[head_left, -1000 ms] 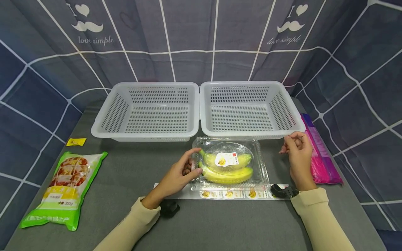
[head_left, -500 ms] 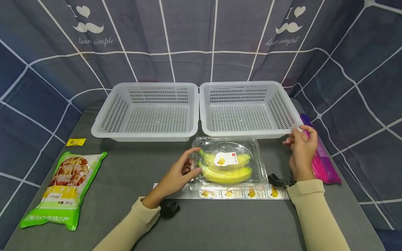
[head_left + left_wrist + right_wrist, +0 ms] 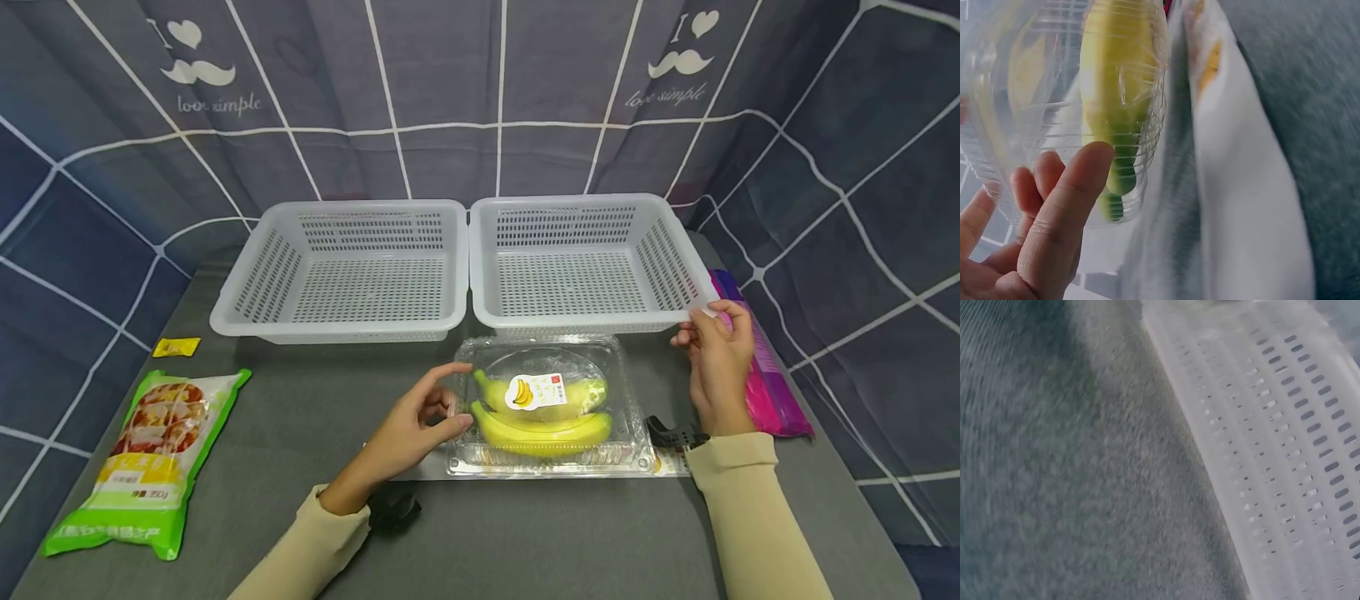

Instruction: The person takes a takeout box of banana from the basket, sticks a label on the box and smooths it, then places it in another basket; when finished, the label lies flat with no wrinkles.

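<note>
A clear plastic clamshell [image 3: 542,354] of bananas [image 3: 543,429] lies in front of the right basket, with a banana label [image 3: 535,391] on its lid. My left hand [image 3: 411,431] grips its left side between thumb and bent fingers. In the left wrist view the thumb [image 3: 1063,219] presses the ribbed plastic wall, over a banana's green tip. My right hand [image 3: 717,362] is at the near right corner of the right basket [image 3: 588,320], thumb and forefinger around the rim, other fingers curled. Blurred basket wall [image 3: 1272,456] shows in the right wrist view, without fingers.
A left basket [image 3: 341,329] stands against the right one at the back. A label strip [image 3: 671,464] lies mostly under the clamshell. At left are a yellow packet [image 3: 176,347] and a green food bag [image 3: 146,467]; a pink-purple bag [image 3: 768,383] lies at right.
My right hand has moved up to the basket corner, its forefinger straightening. The clamshell shifts slightly toward me in my left hand and covers more of the label strip. The head view tilts slightly.
</note>
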`<state>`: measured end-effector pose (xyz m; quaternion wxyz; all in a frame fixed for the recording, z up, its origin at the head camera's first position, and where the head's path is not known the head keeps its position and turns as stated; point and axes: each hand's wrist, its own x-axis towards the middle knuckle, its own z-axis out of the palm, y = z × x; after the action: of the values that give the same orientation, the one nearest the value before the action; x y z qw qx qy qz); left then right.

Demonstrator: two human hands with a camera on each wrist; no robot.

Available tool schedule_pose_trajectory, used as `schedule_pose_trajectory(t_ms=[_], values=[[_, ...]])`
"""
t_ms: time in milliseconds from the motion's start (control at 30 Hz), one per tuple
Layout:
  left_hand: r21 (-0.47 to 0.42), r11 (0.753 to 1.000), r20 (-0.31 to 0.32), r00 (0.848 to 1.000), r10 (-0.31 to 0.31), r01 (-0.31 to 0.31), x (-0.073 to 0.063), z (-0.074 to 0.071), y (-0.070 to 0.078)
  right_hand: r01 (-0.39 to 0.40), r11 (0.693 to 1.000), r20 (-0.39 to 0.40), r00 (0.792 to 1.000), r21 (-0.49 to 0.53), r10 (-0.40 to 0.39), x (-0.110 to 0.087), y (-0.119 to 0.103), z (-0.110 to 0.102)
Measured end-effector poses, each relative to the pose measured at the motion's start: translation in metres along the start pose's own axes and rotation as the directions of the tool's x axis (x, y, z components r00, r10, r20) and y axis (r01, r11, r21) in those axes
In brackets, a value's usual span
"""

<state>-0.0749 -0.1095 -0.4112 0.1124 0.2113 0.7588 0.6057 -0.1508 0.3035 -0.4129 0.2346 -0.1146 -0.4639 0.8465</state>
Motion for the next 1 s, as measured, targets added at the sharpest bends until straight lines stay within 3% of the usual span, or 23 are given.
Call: schedule_pose_trajectory(t_ms=[267,467,567,800,867,1000], values=[[-0.037,0.999,0.029,1.0,0.002,-0.001,-0.003,0.0,0.023,0.01,1.0,0.022,1.0,0.015,-0.011,0.003,0.002,-0.002],[-0.037,0.998,0.083,0.995,0.053,-0.05,0.005,-0.001,0.045,0.04,0.999,0.041,0.998,0.007,-0.04,0.003,0.006,-0.006],[-0.031,0.997,0.085,0.993,0.076,-0.074,0.012,-0.006,0.056,0.037,0.999,0.032,0.999,-0.018,-0.036,0.003,0.006,-0.007],[0.027,0.993,0.013,0.993,0.113,-0.114,0.038,-0.018,0.075,0.069,0.969,0.016,0.998,-0.238,-0.067,0.002,0.005,-0.005],[0.026,0.993,-0.004,0.993,0.119,-0.119,0.047,-0.02,0.077,0.095,0.972,0.036,0.995,-0.213,-0.089,0.0,0.006,-0.004],[-0.004,0.992,-0.012,0.992,0.129,-0.129,0.067,-0.023,0.083,0.14,0.989,0.076,0.988,-0.054,-0.136,-0.002,0.011,-0.003]])
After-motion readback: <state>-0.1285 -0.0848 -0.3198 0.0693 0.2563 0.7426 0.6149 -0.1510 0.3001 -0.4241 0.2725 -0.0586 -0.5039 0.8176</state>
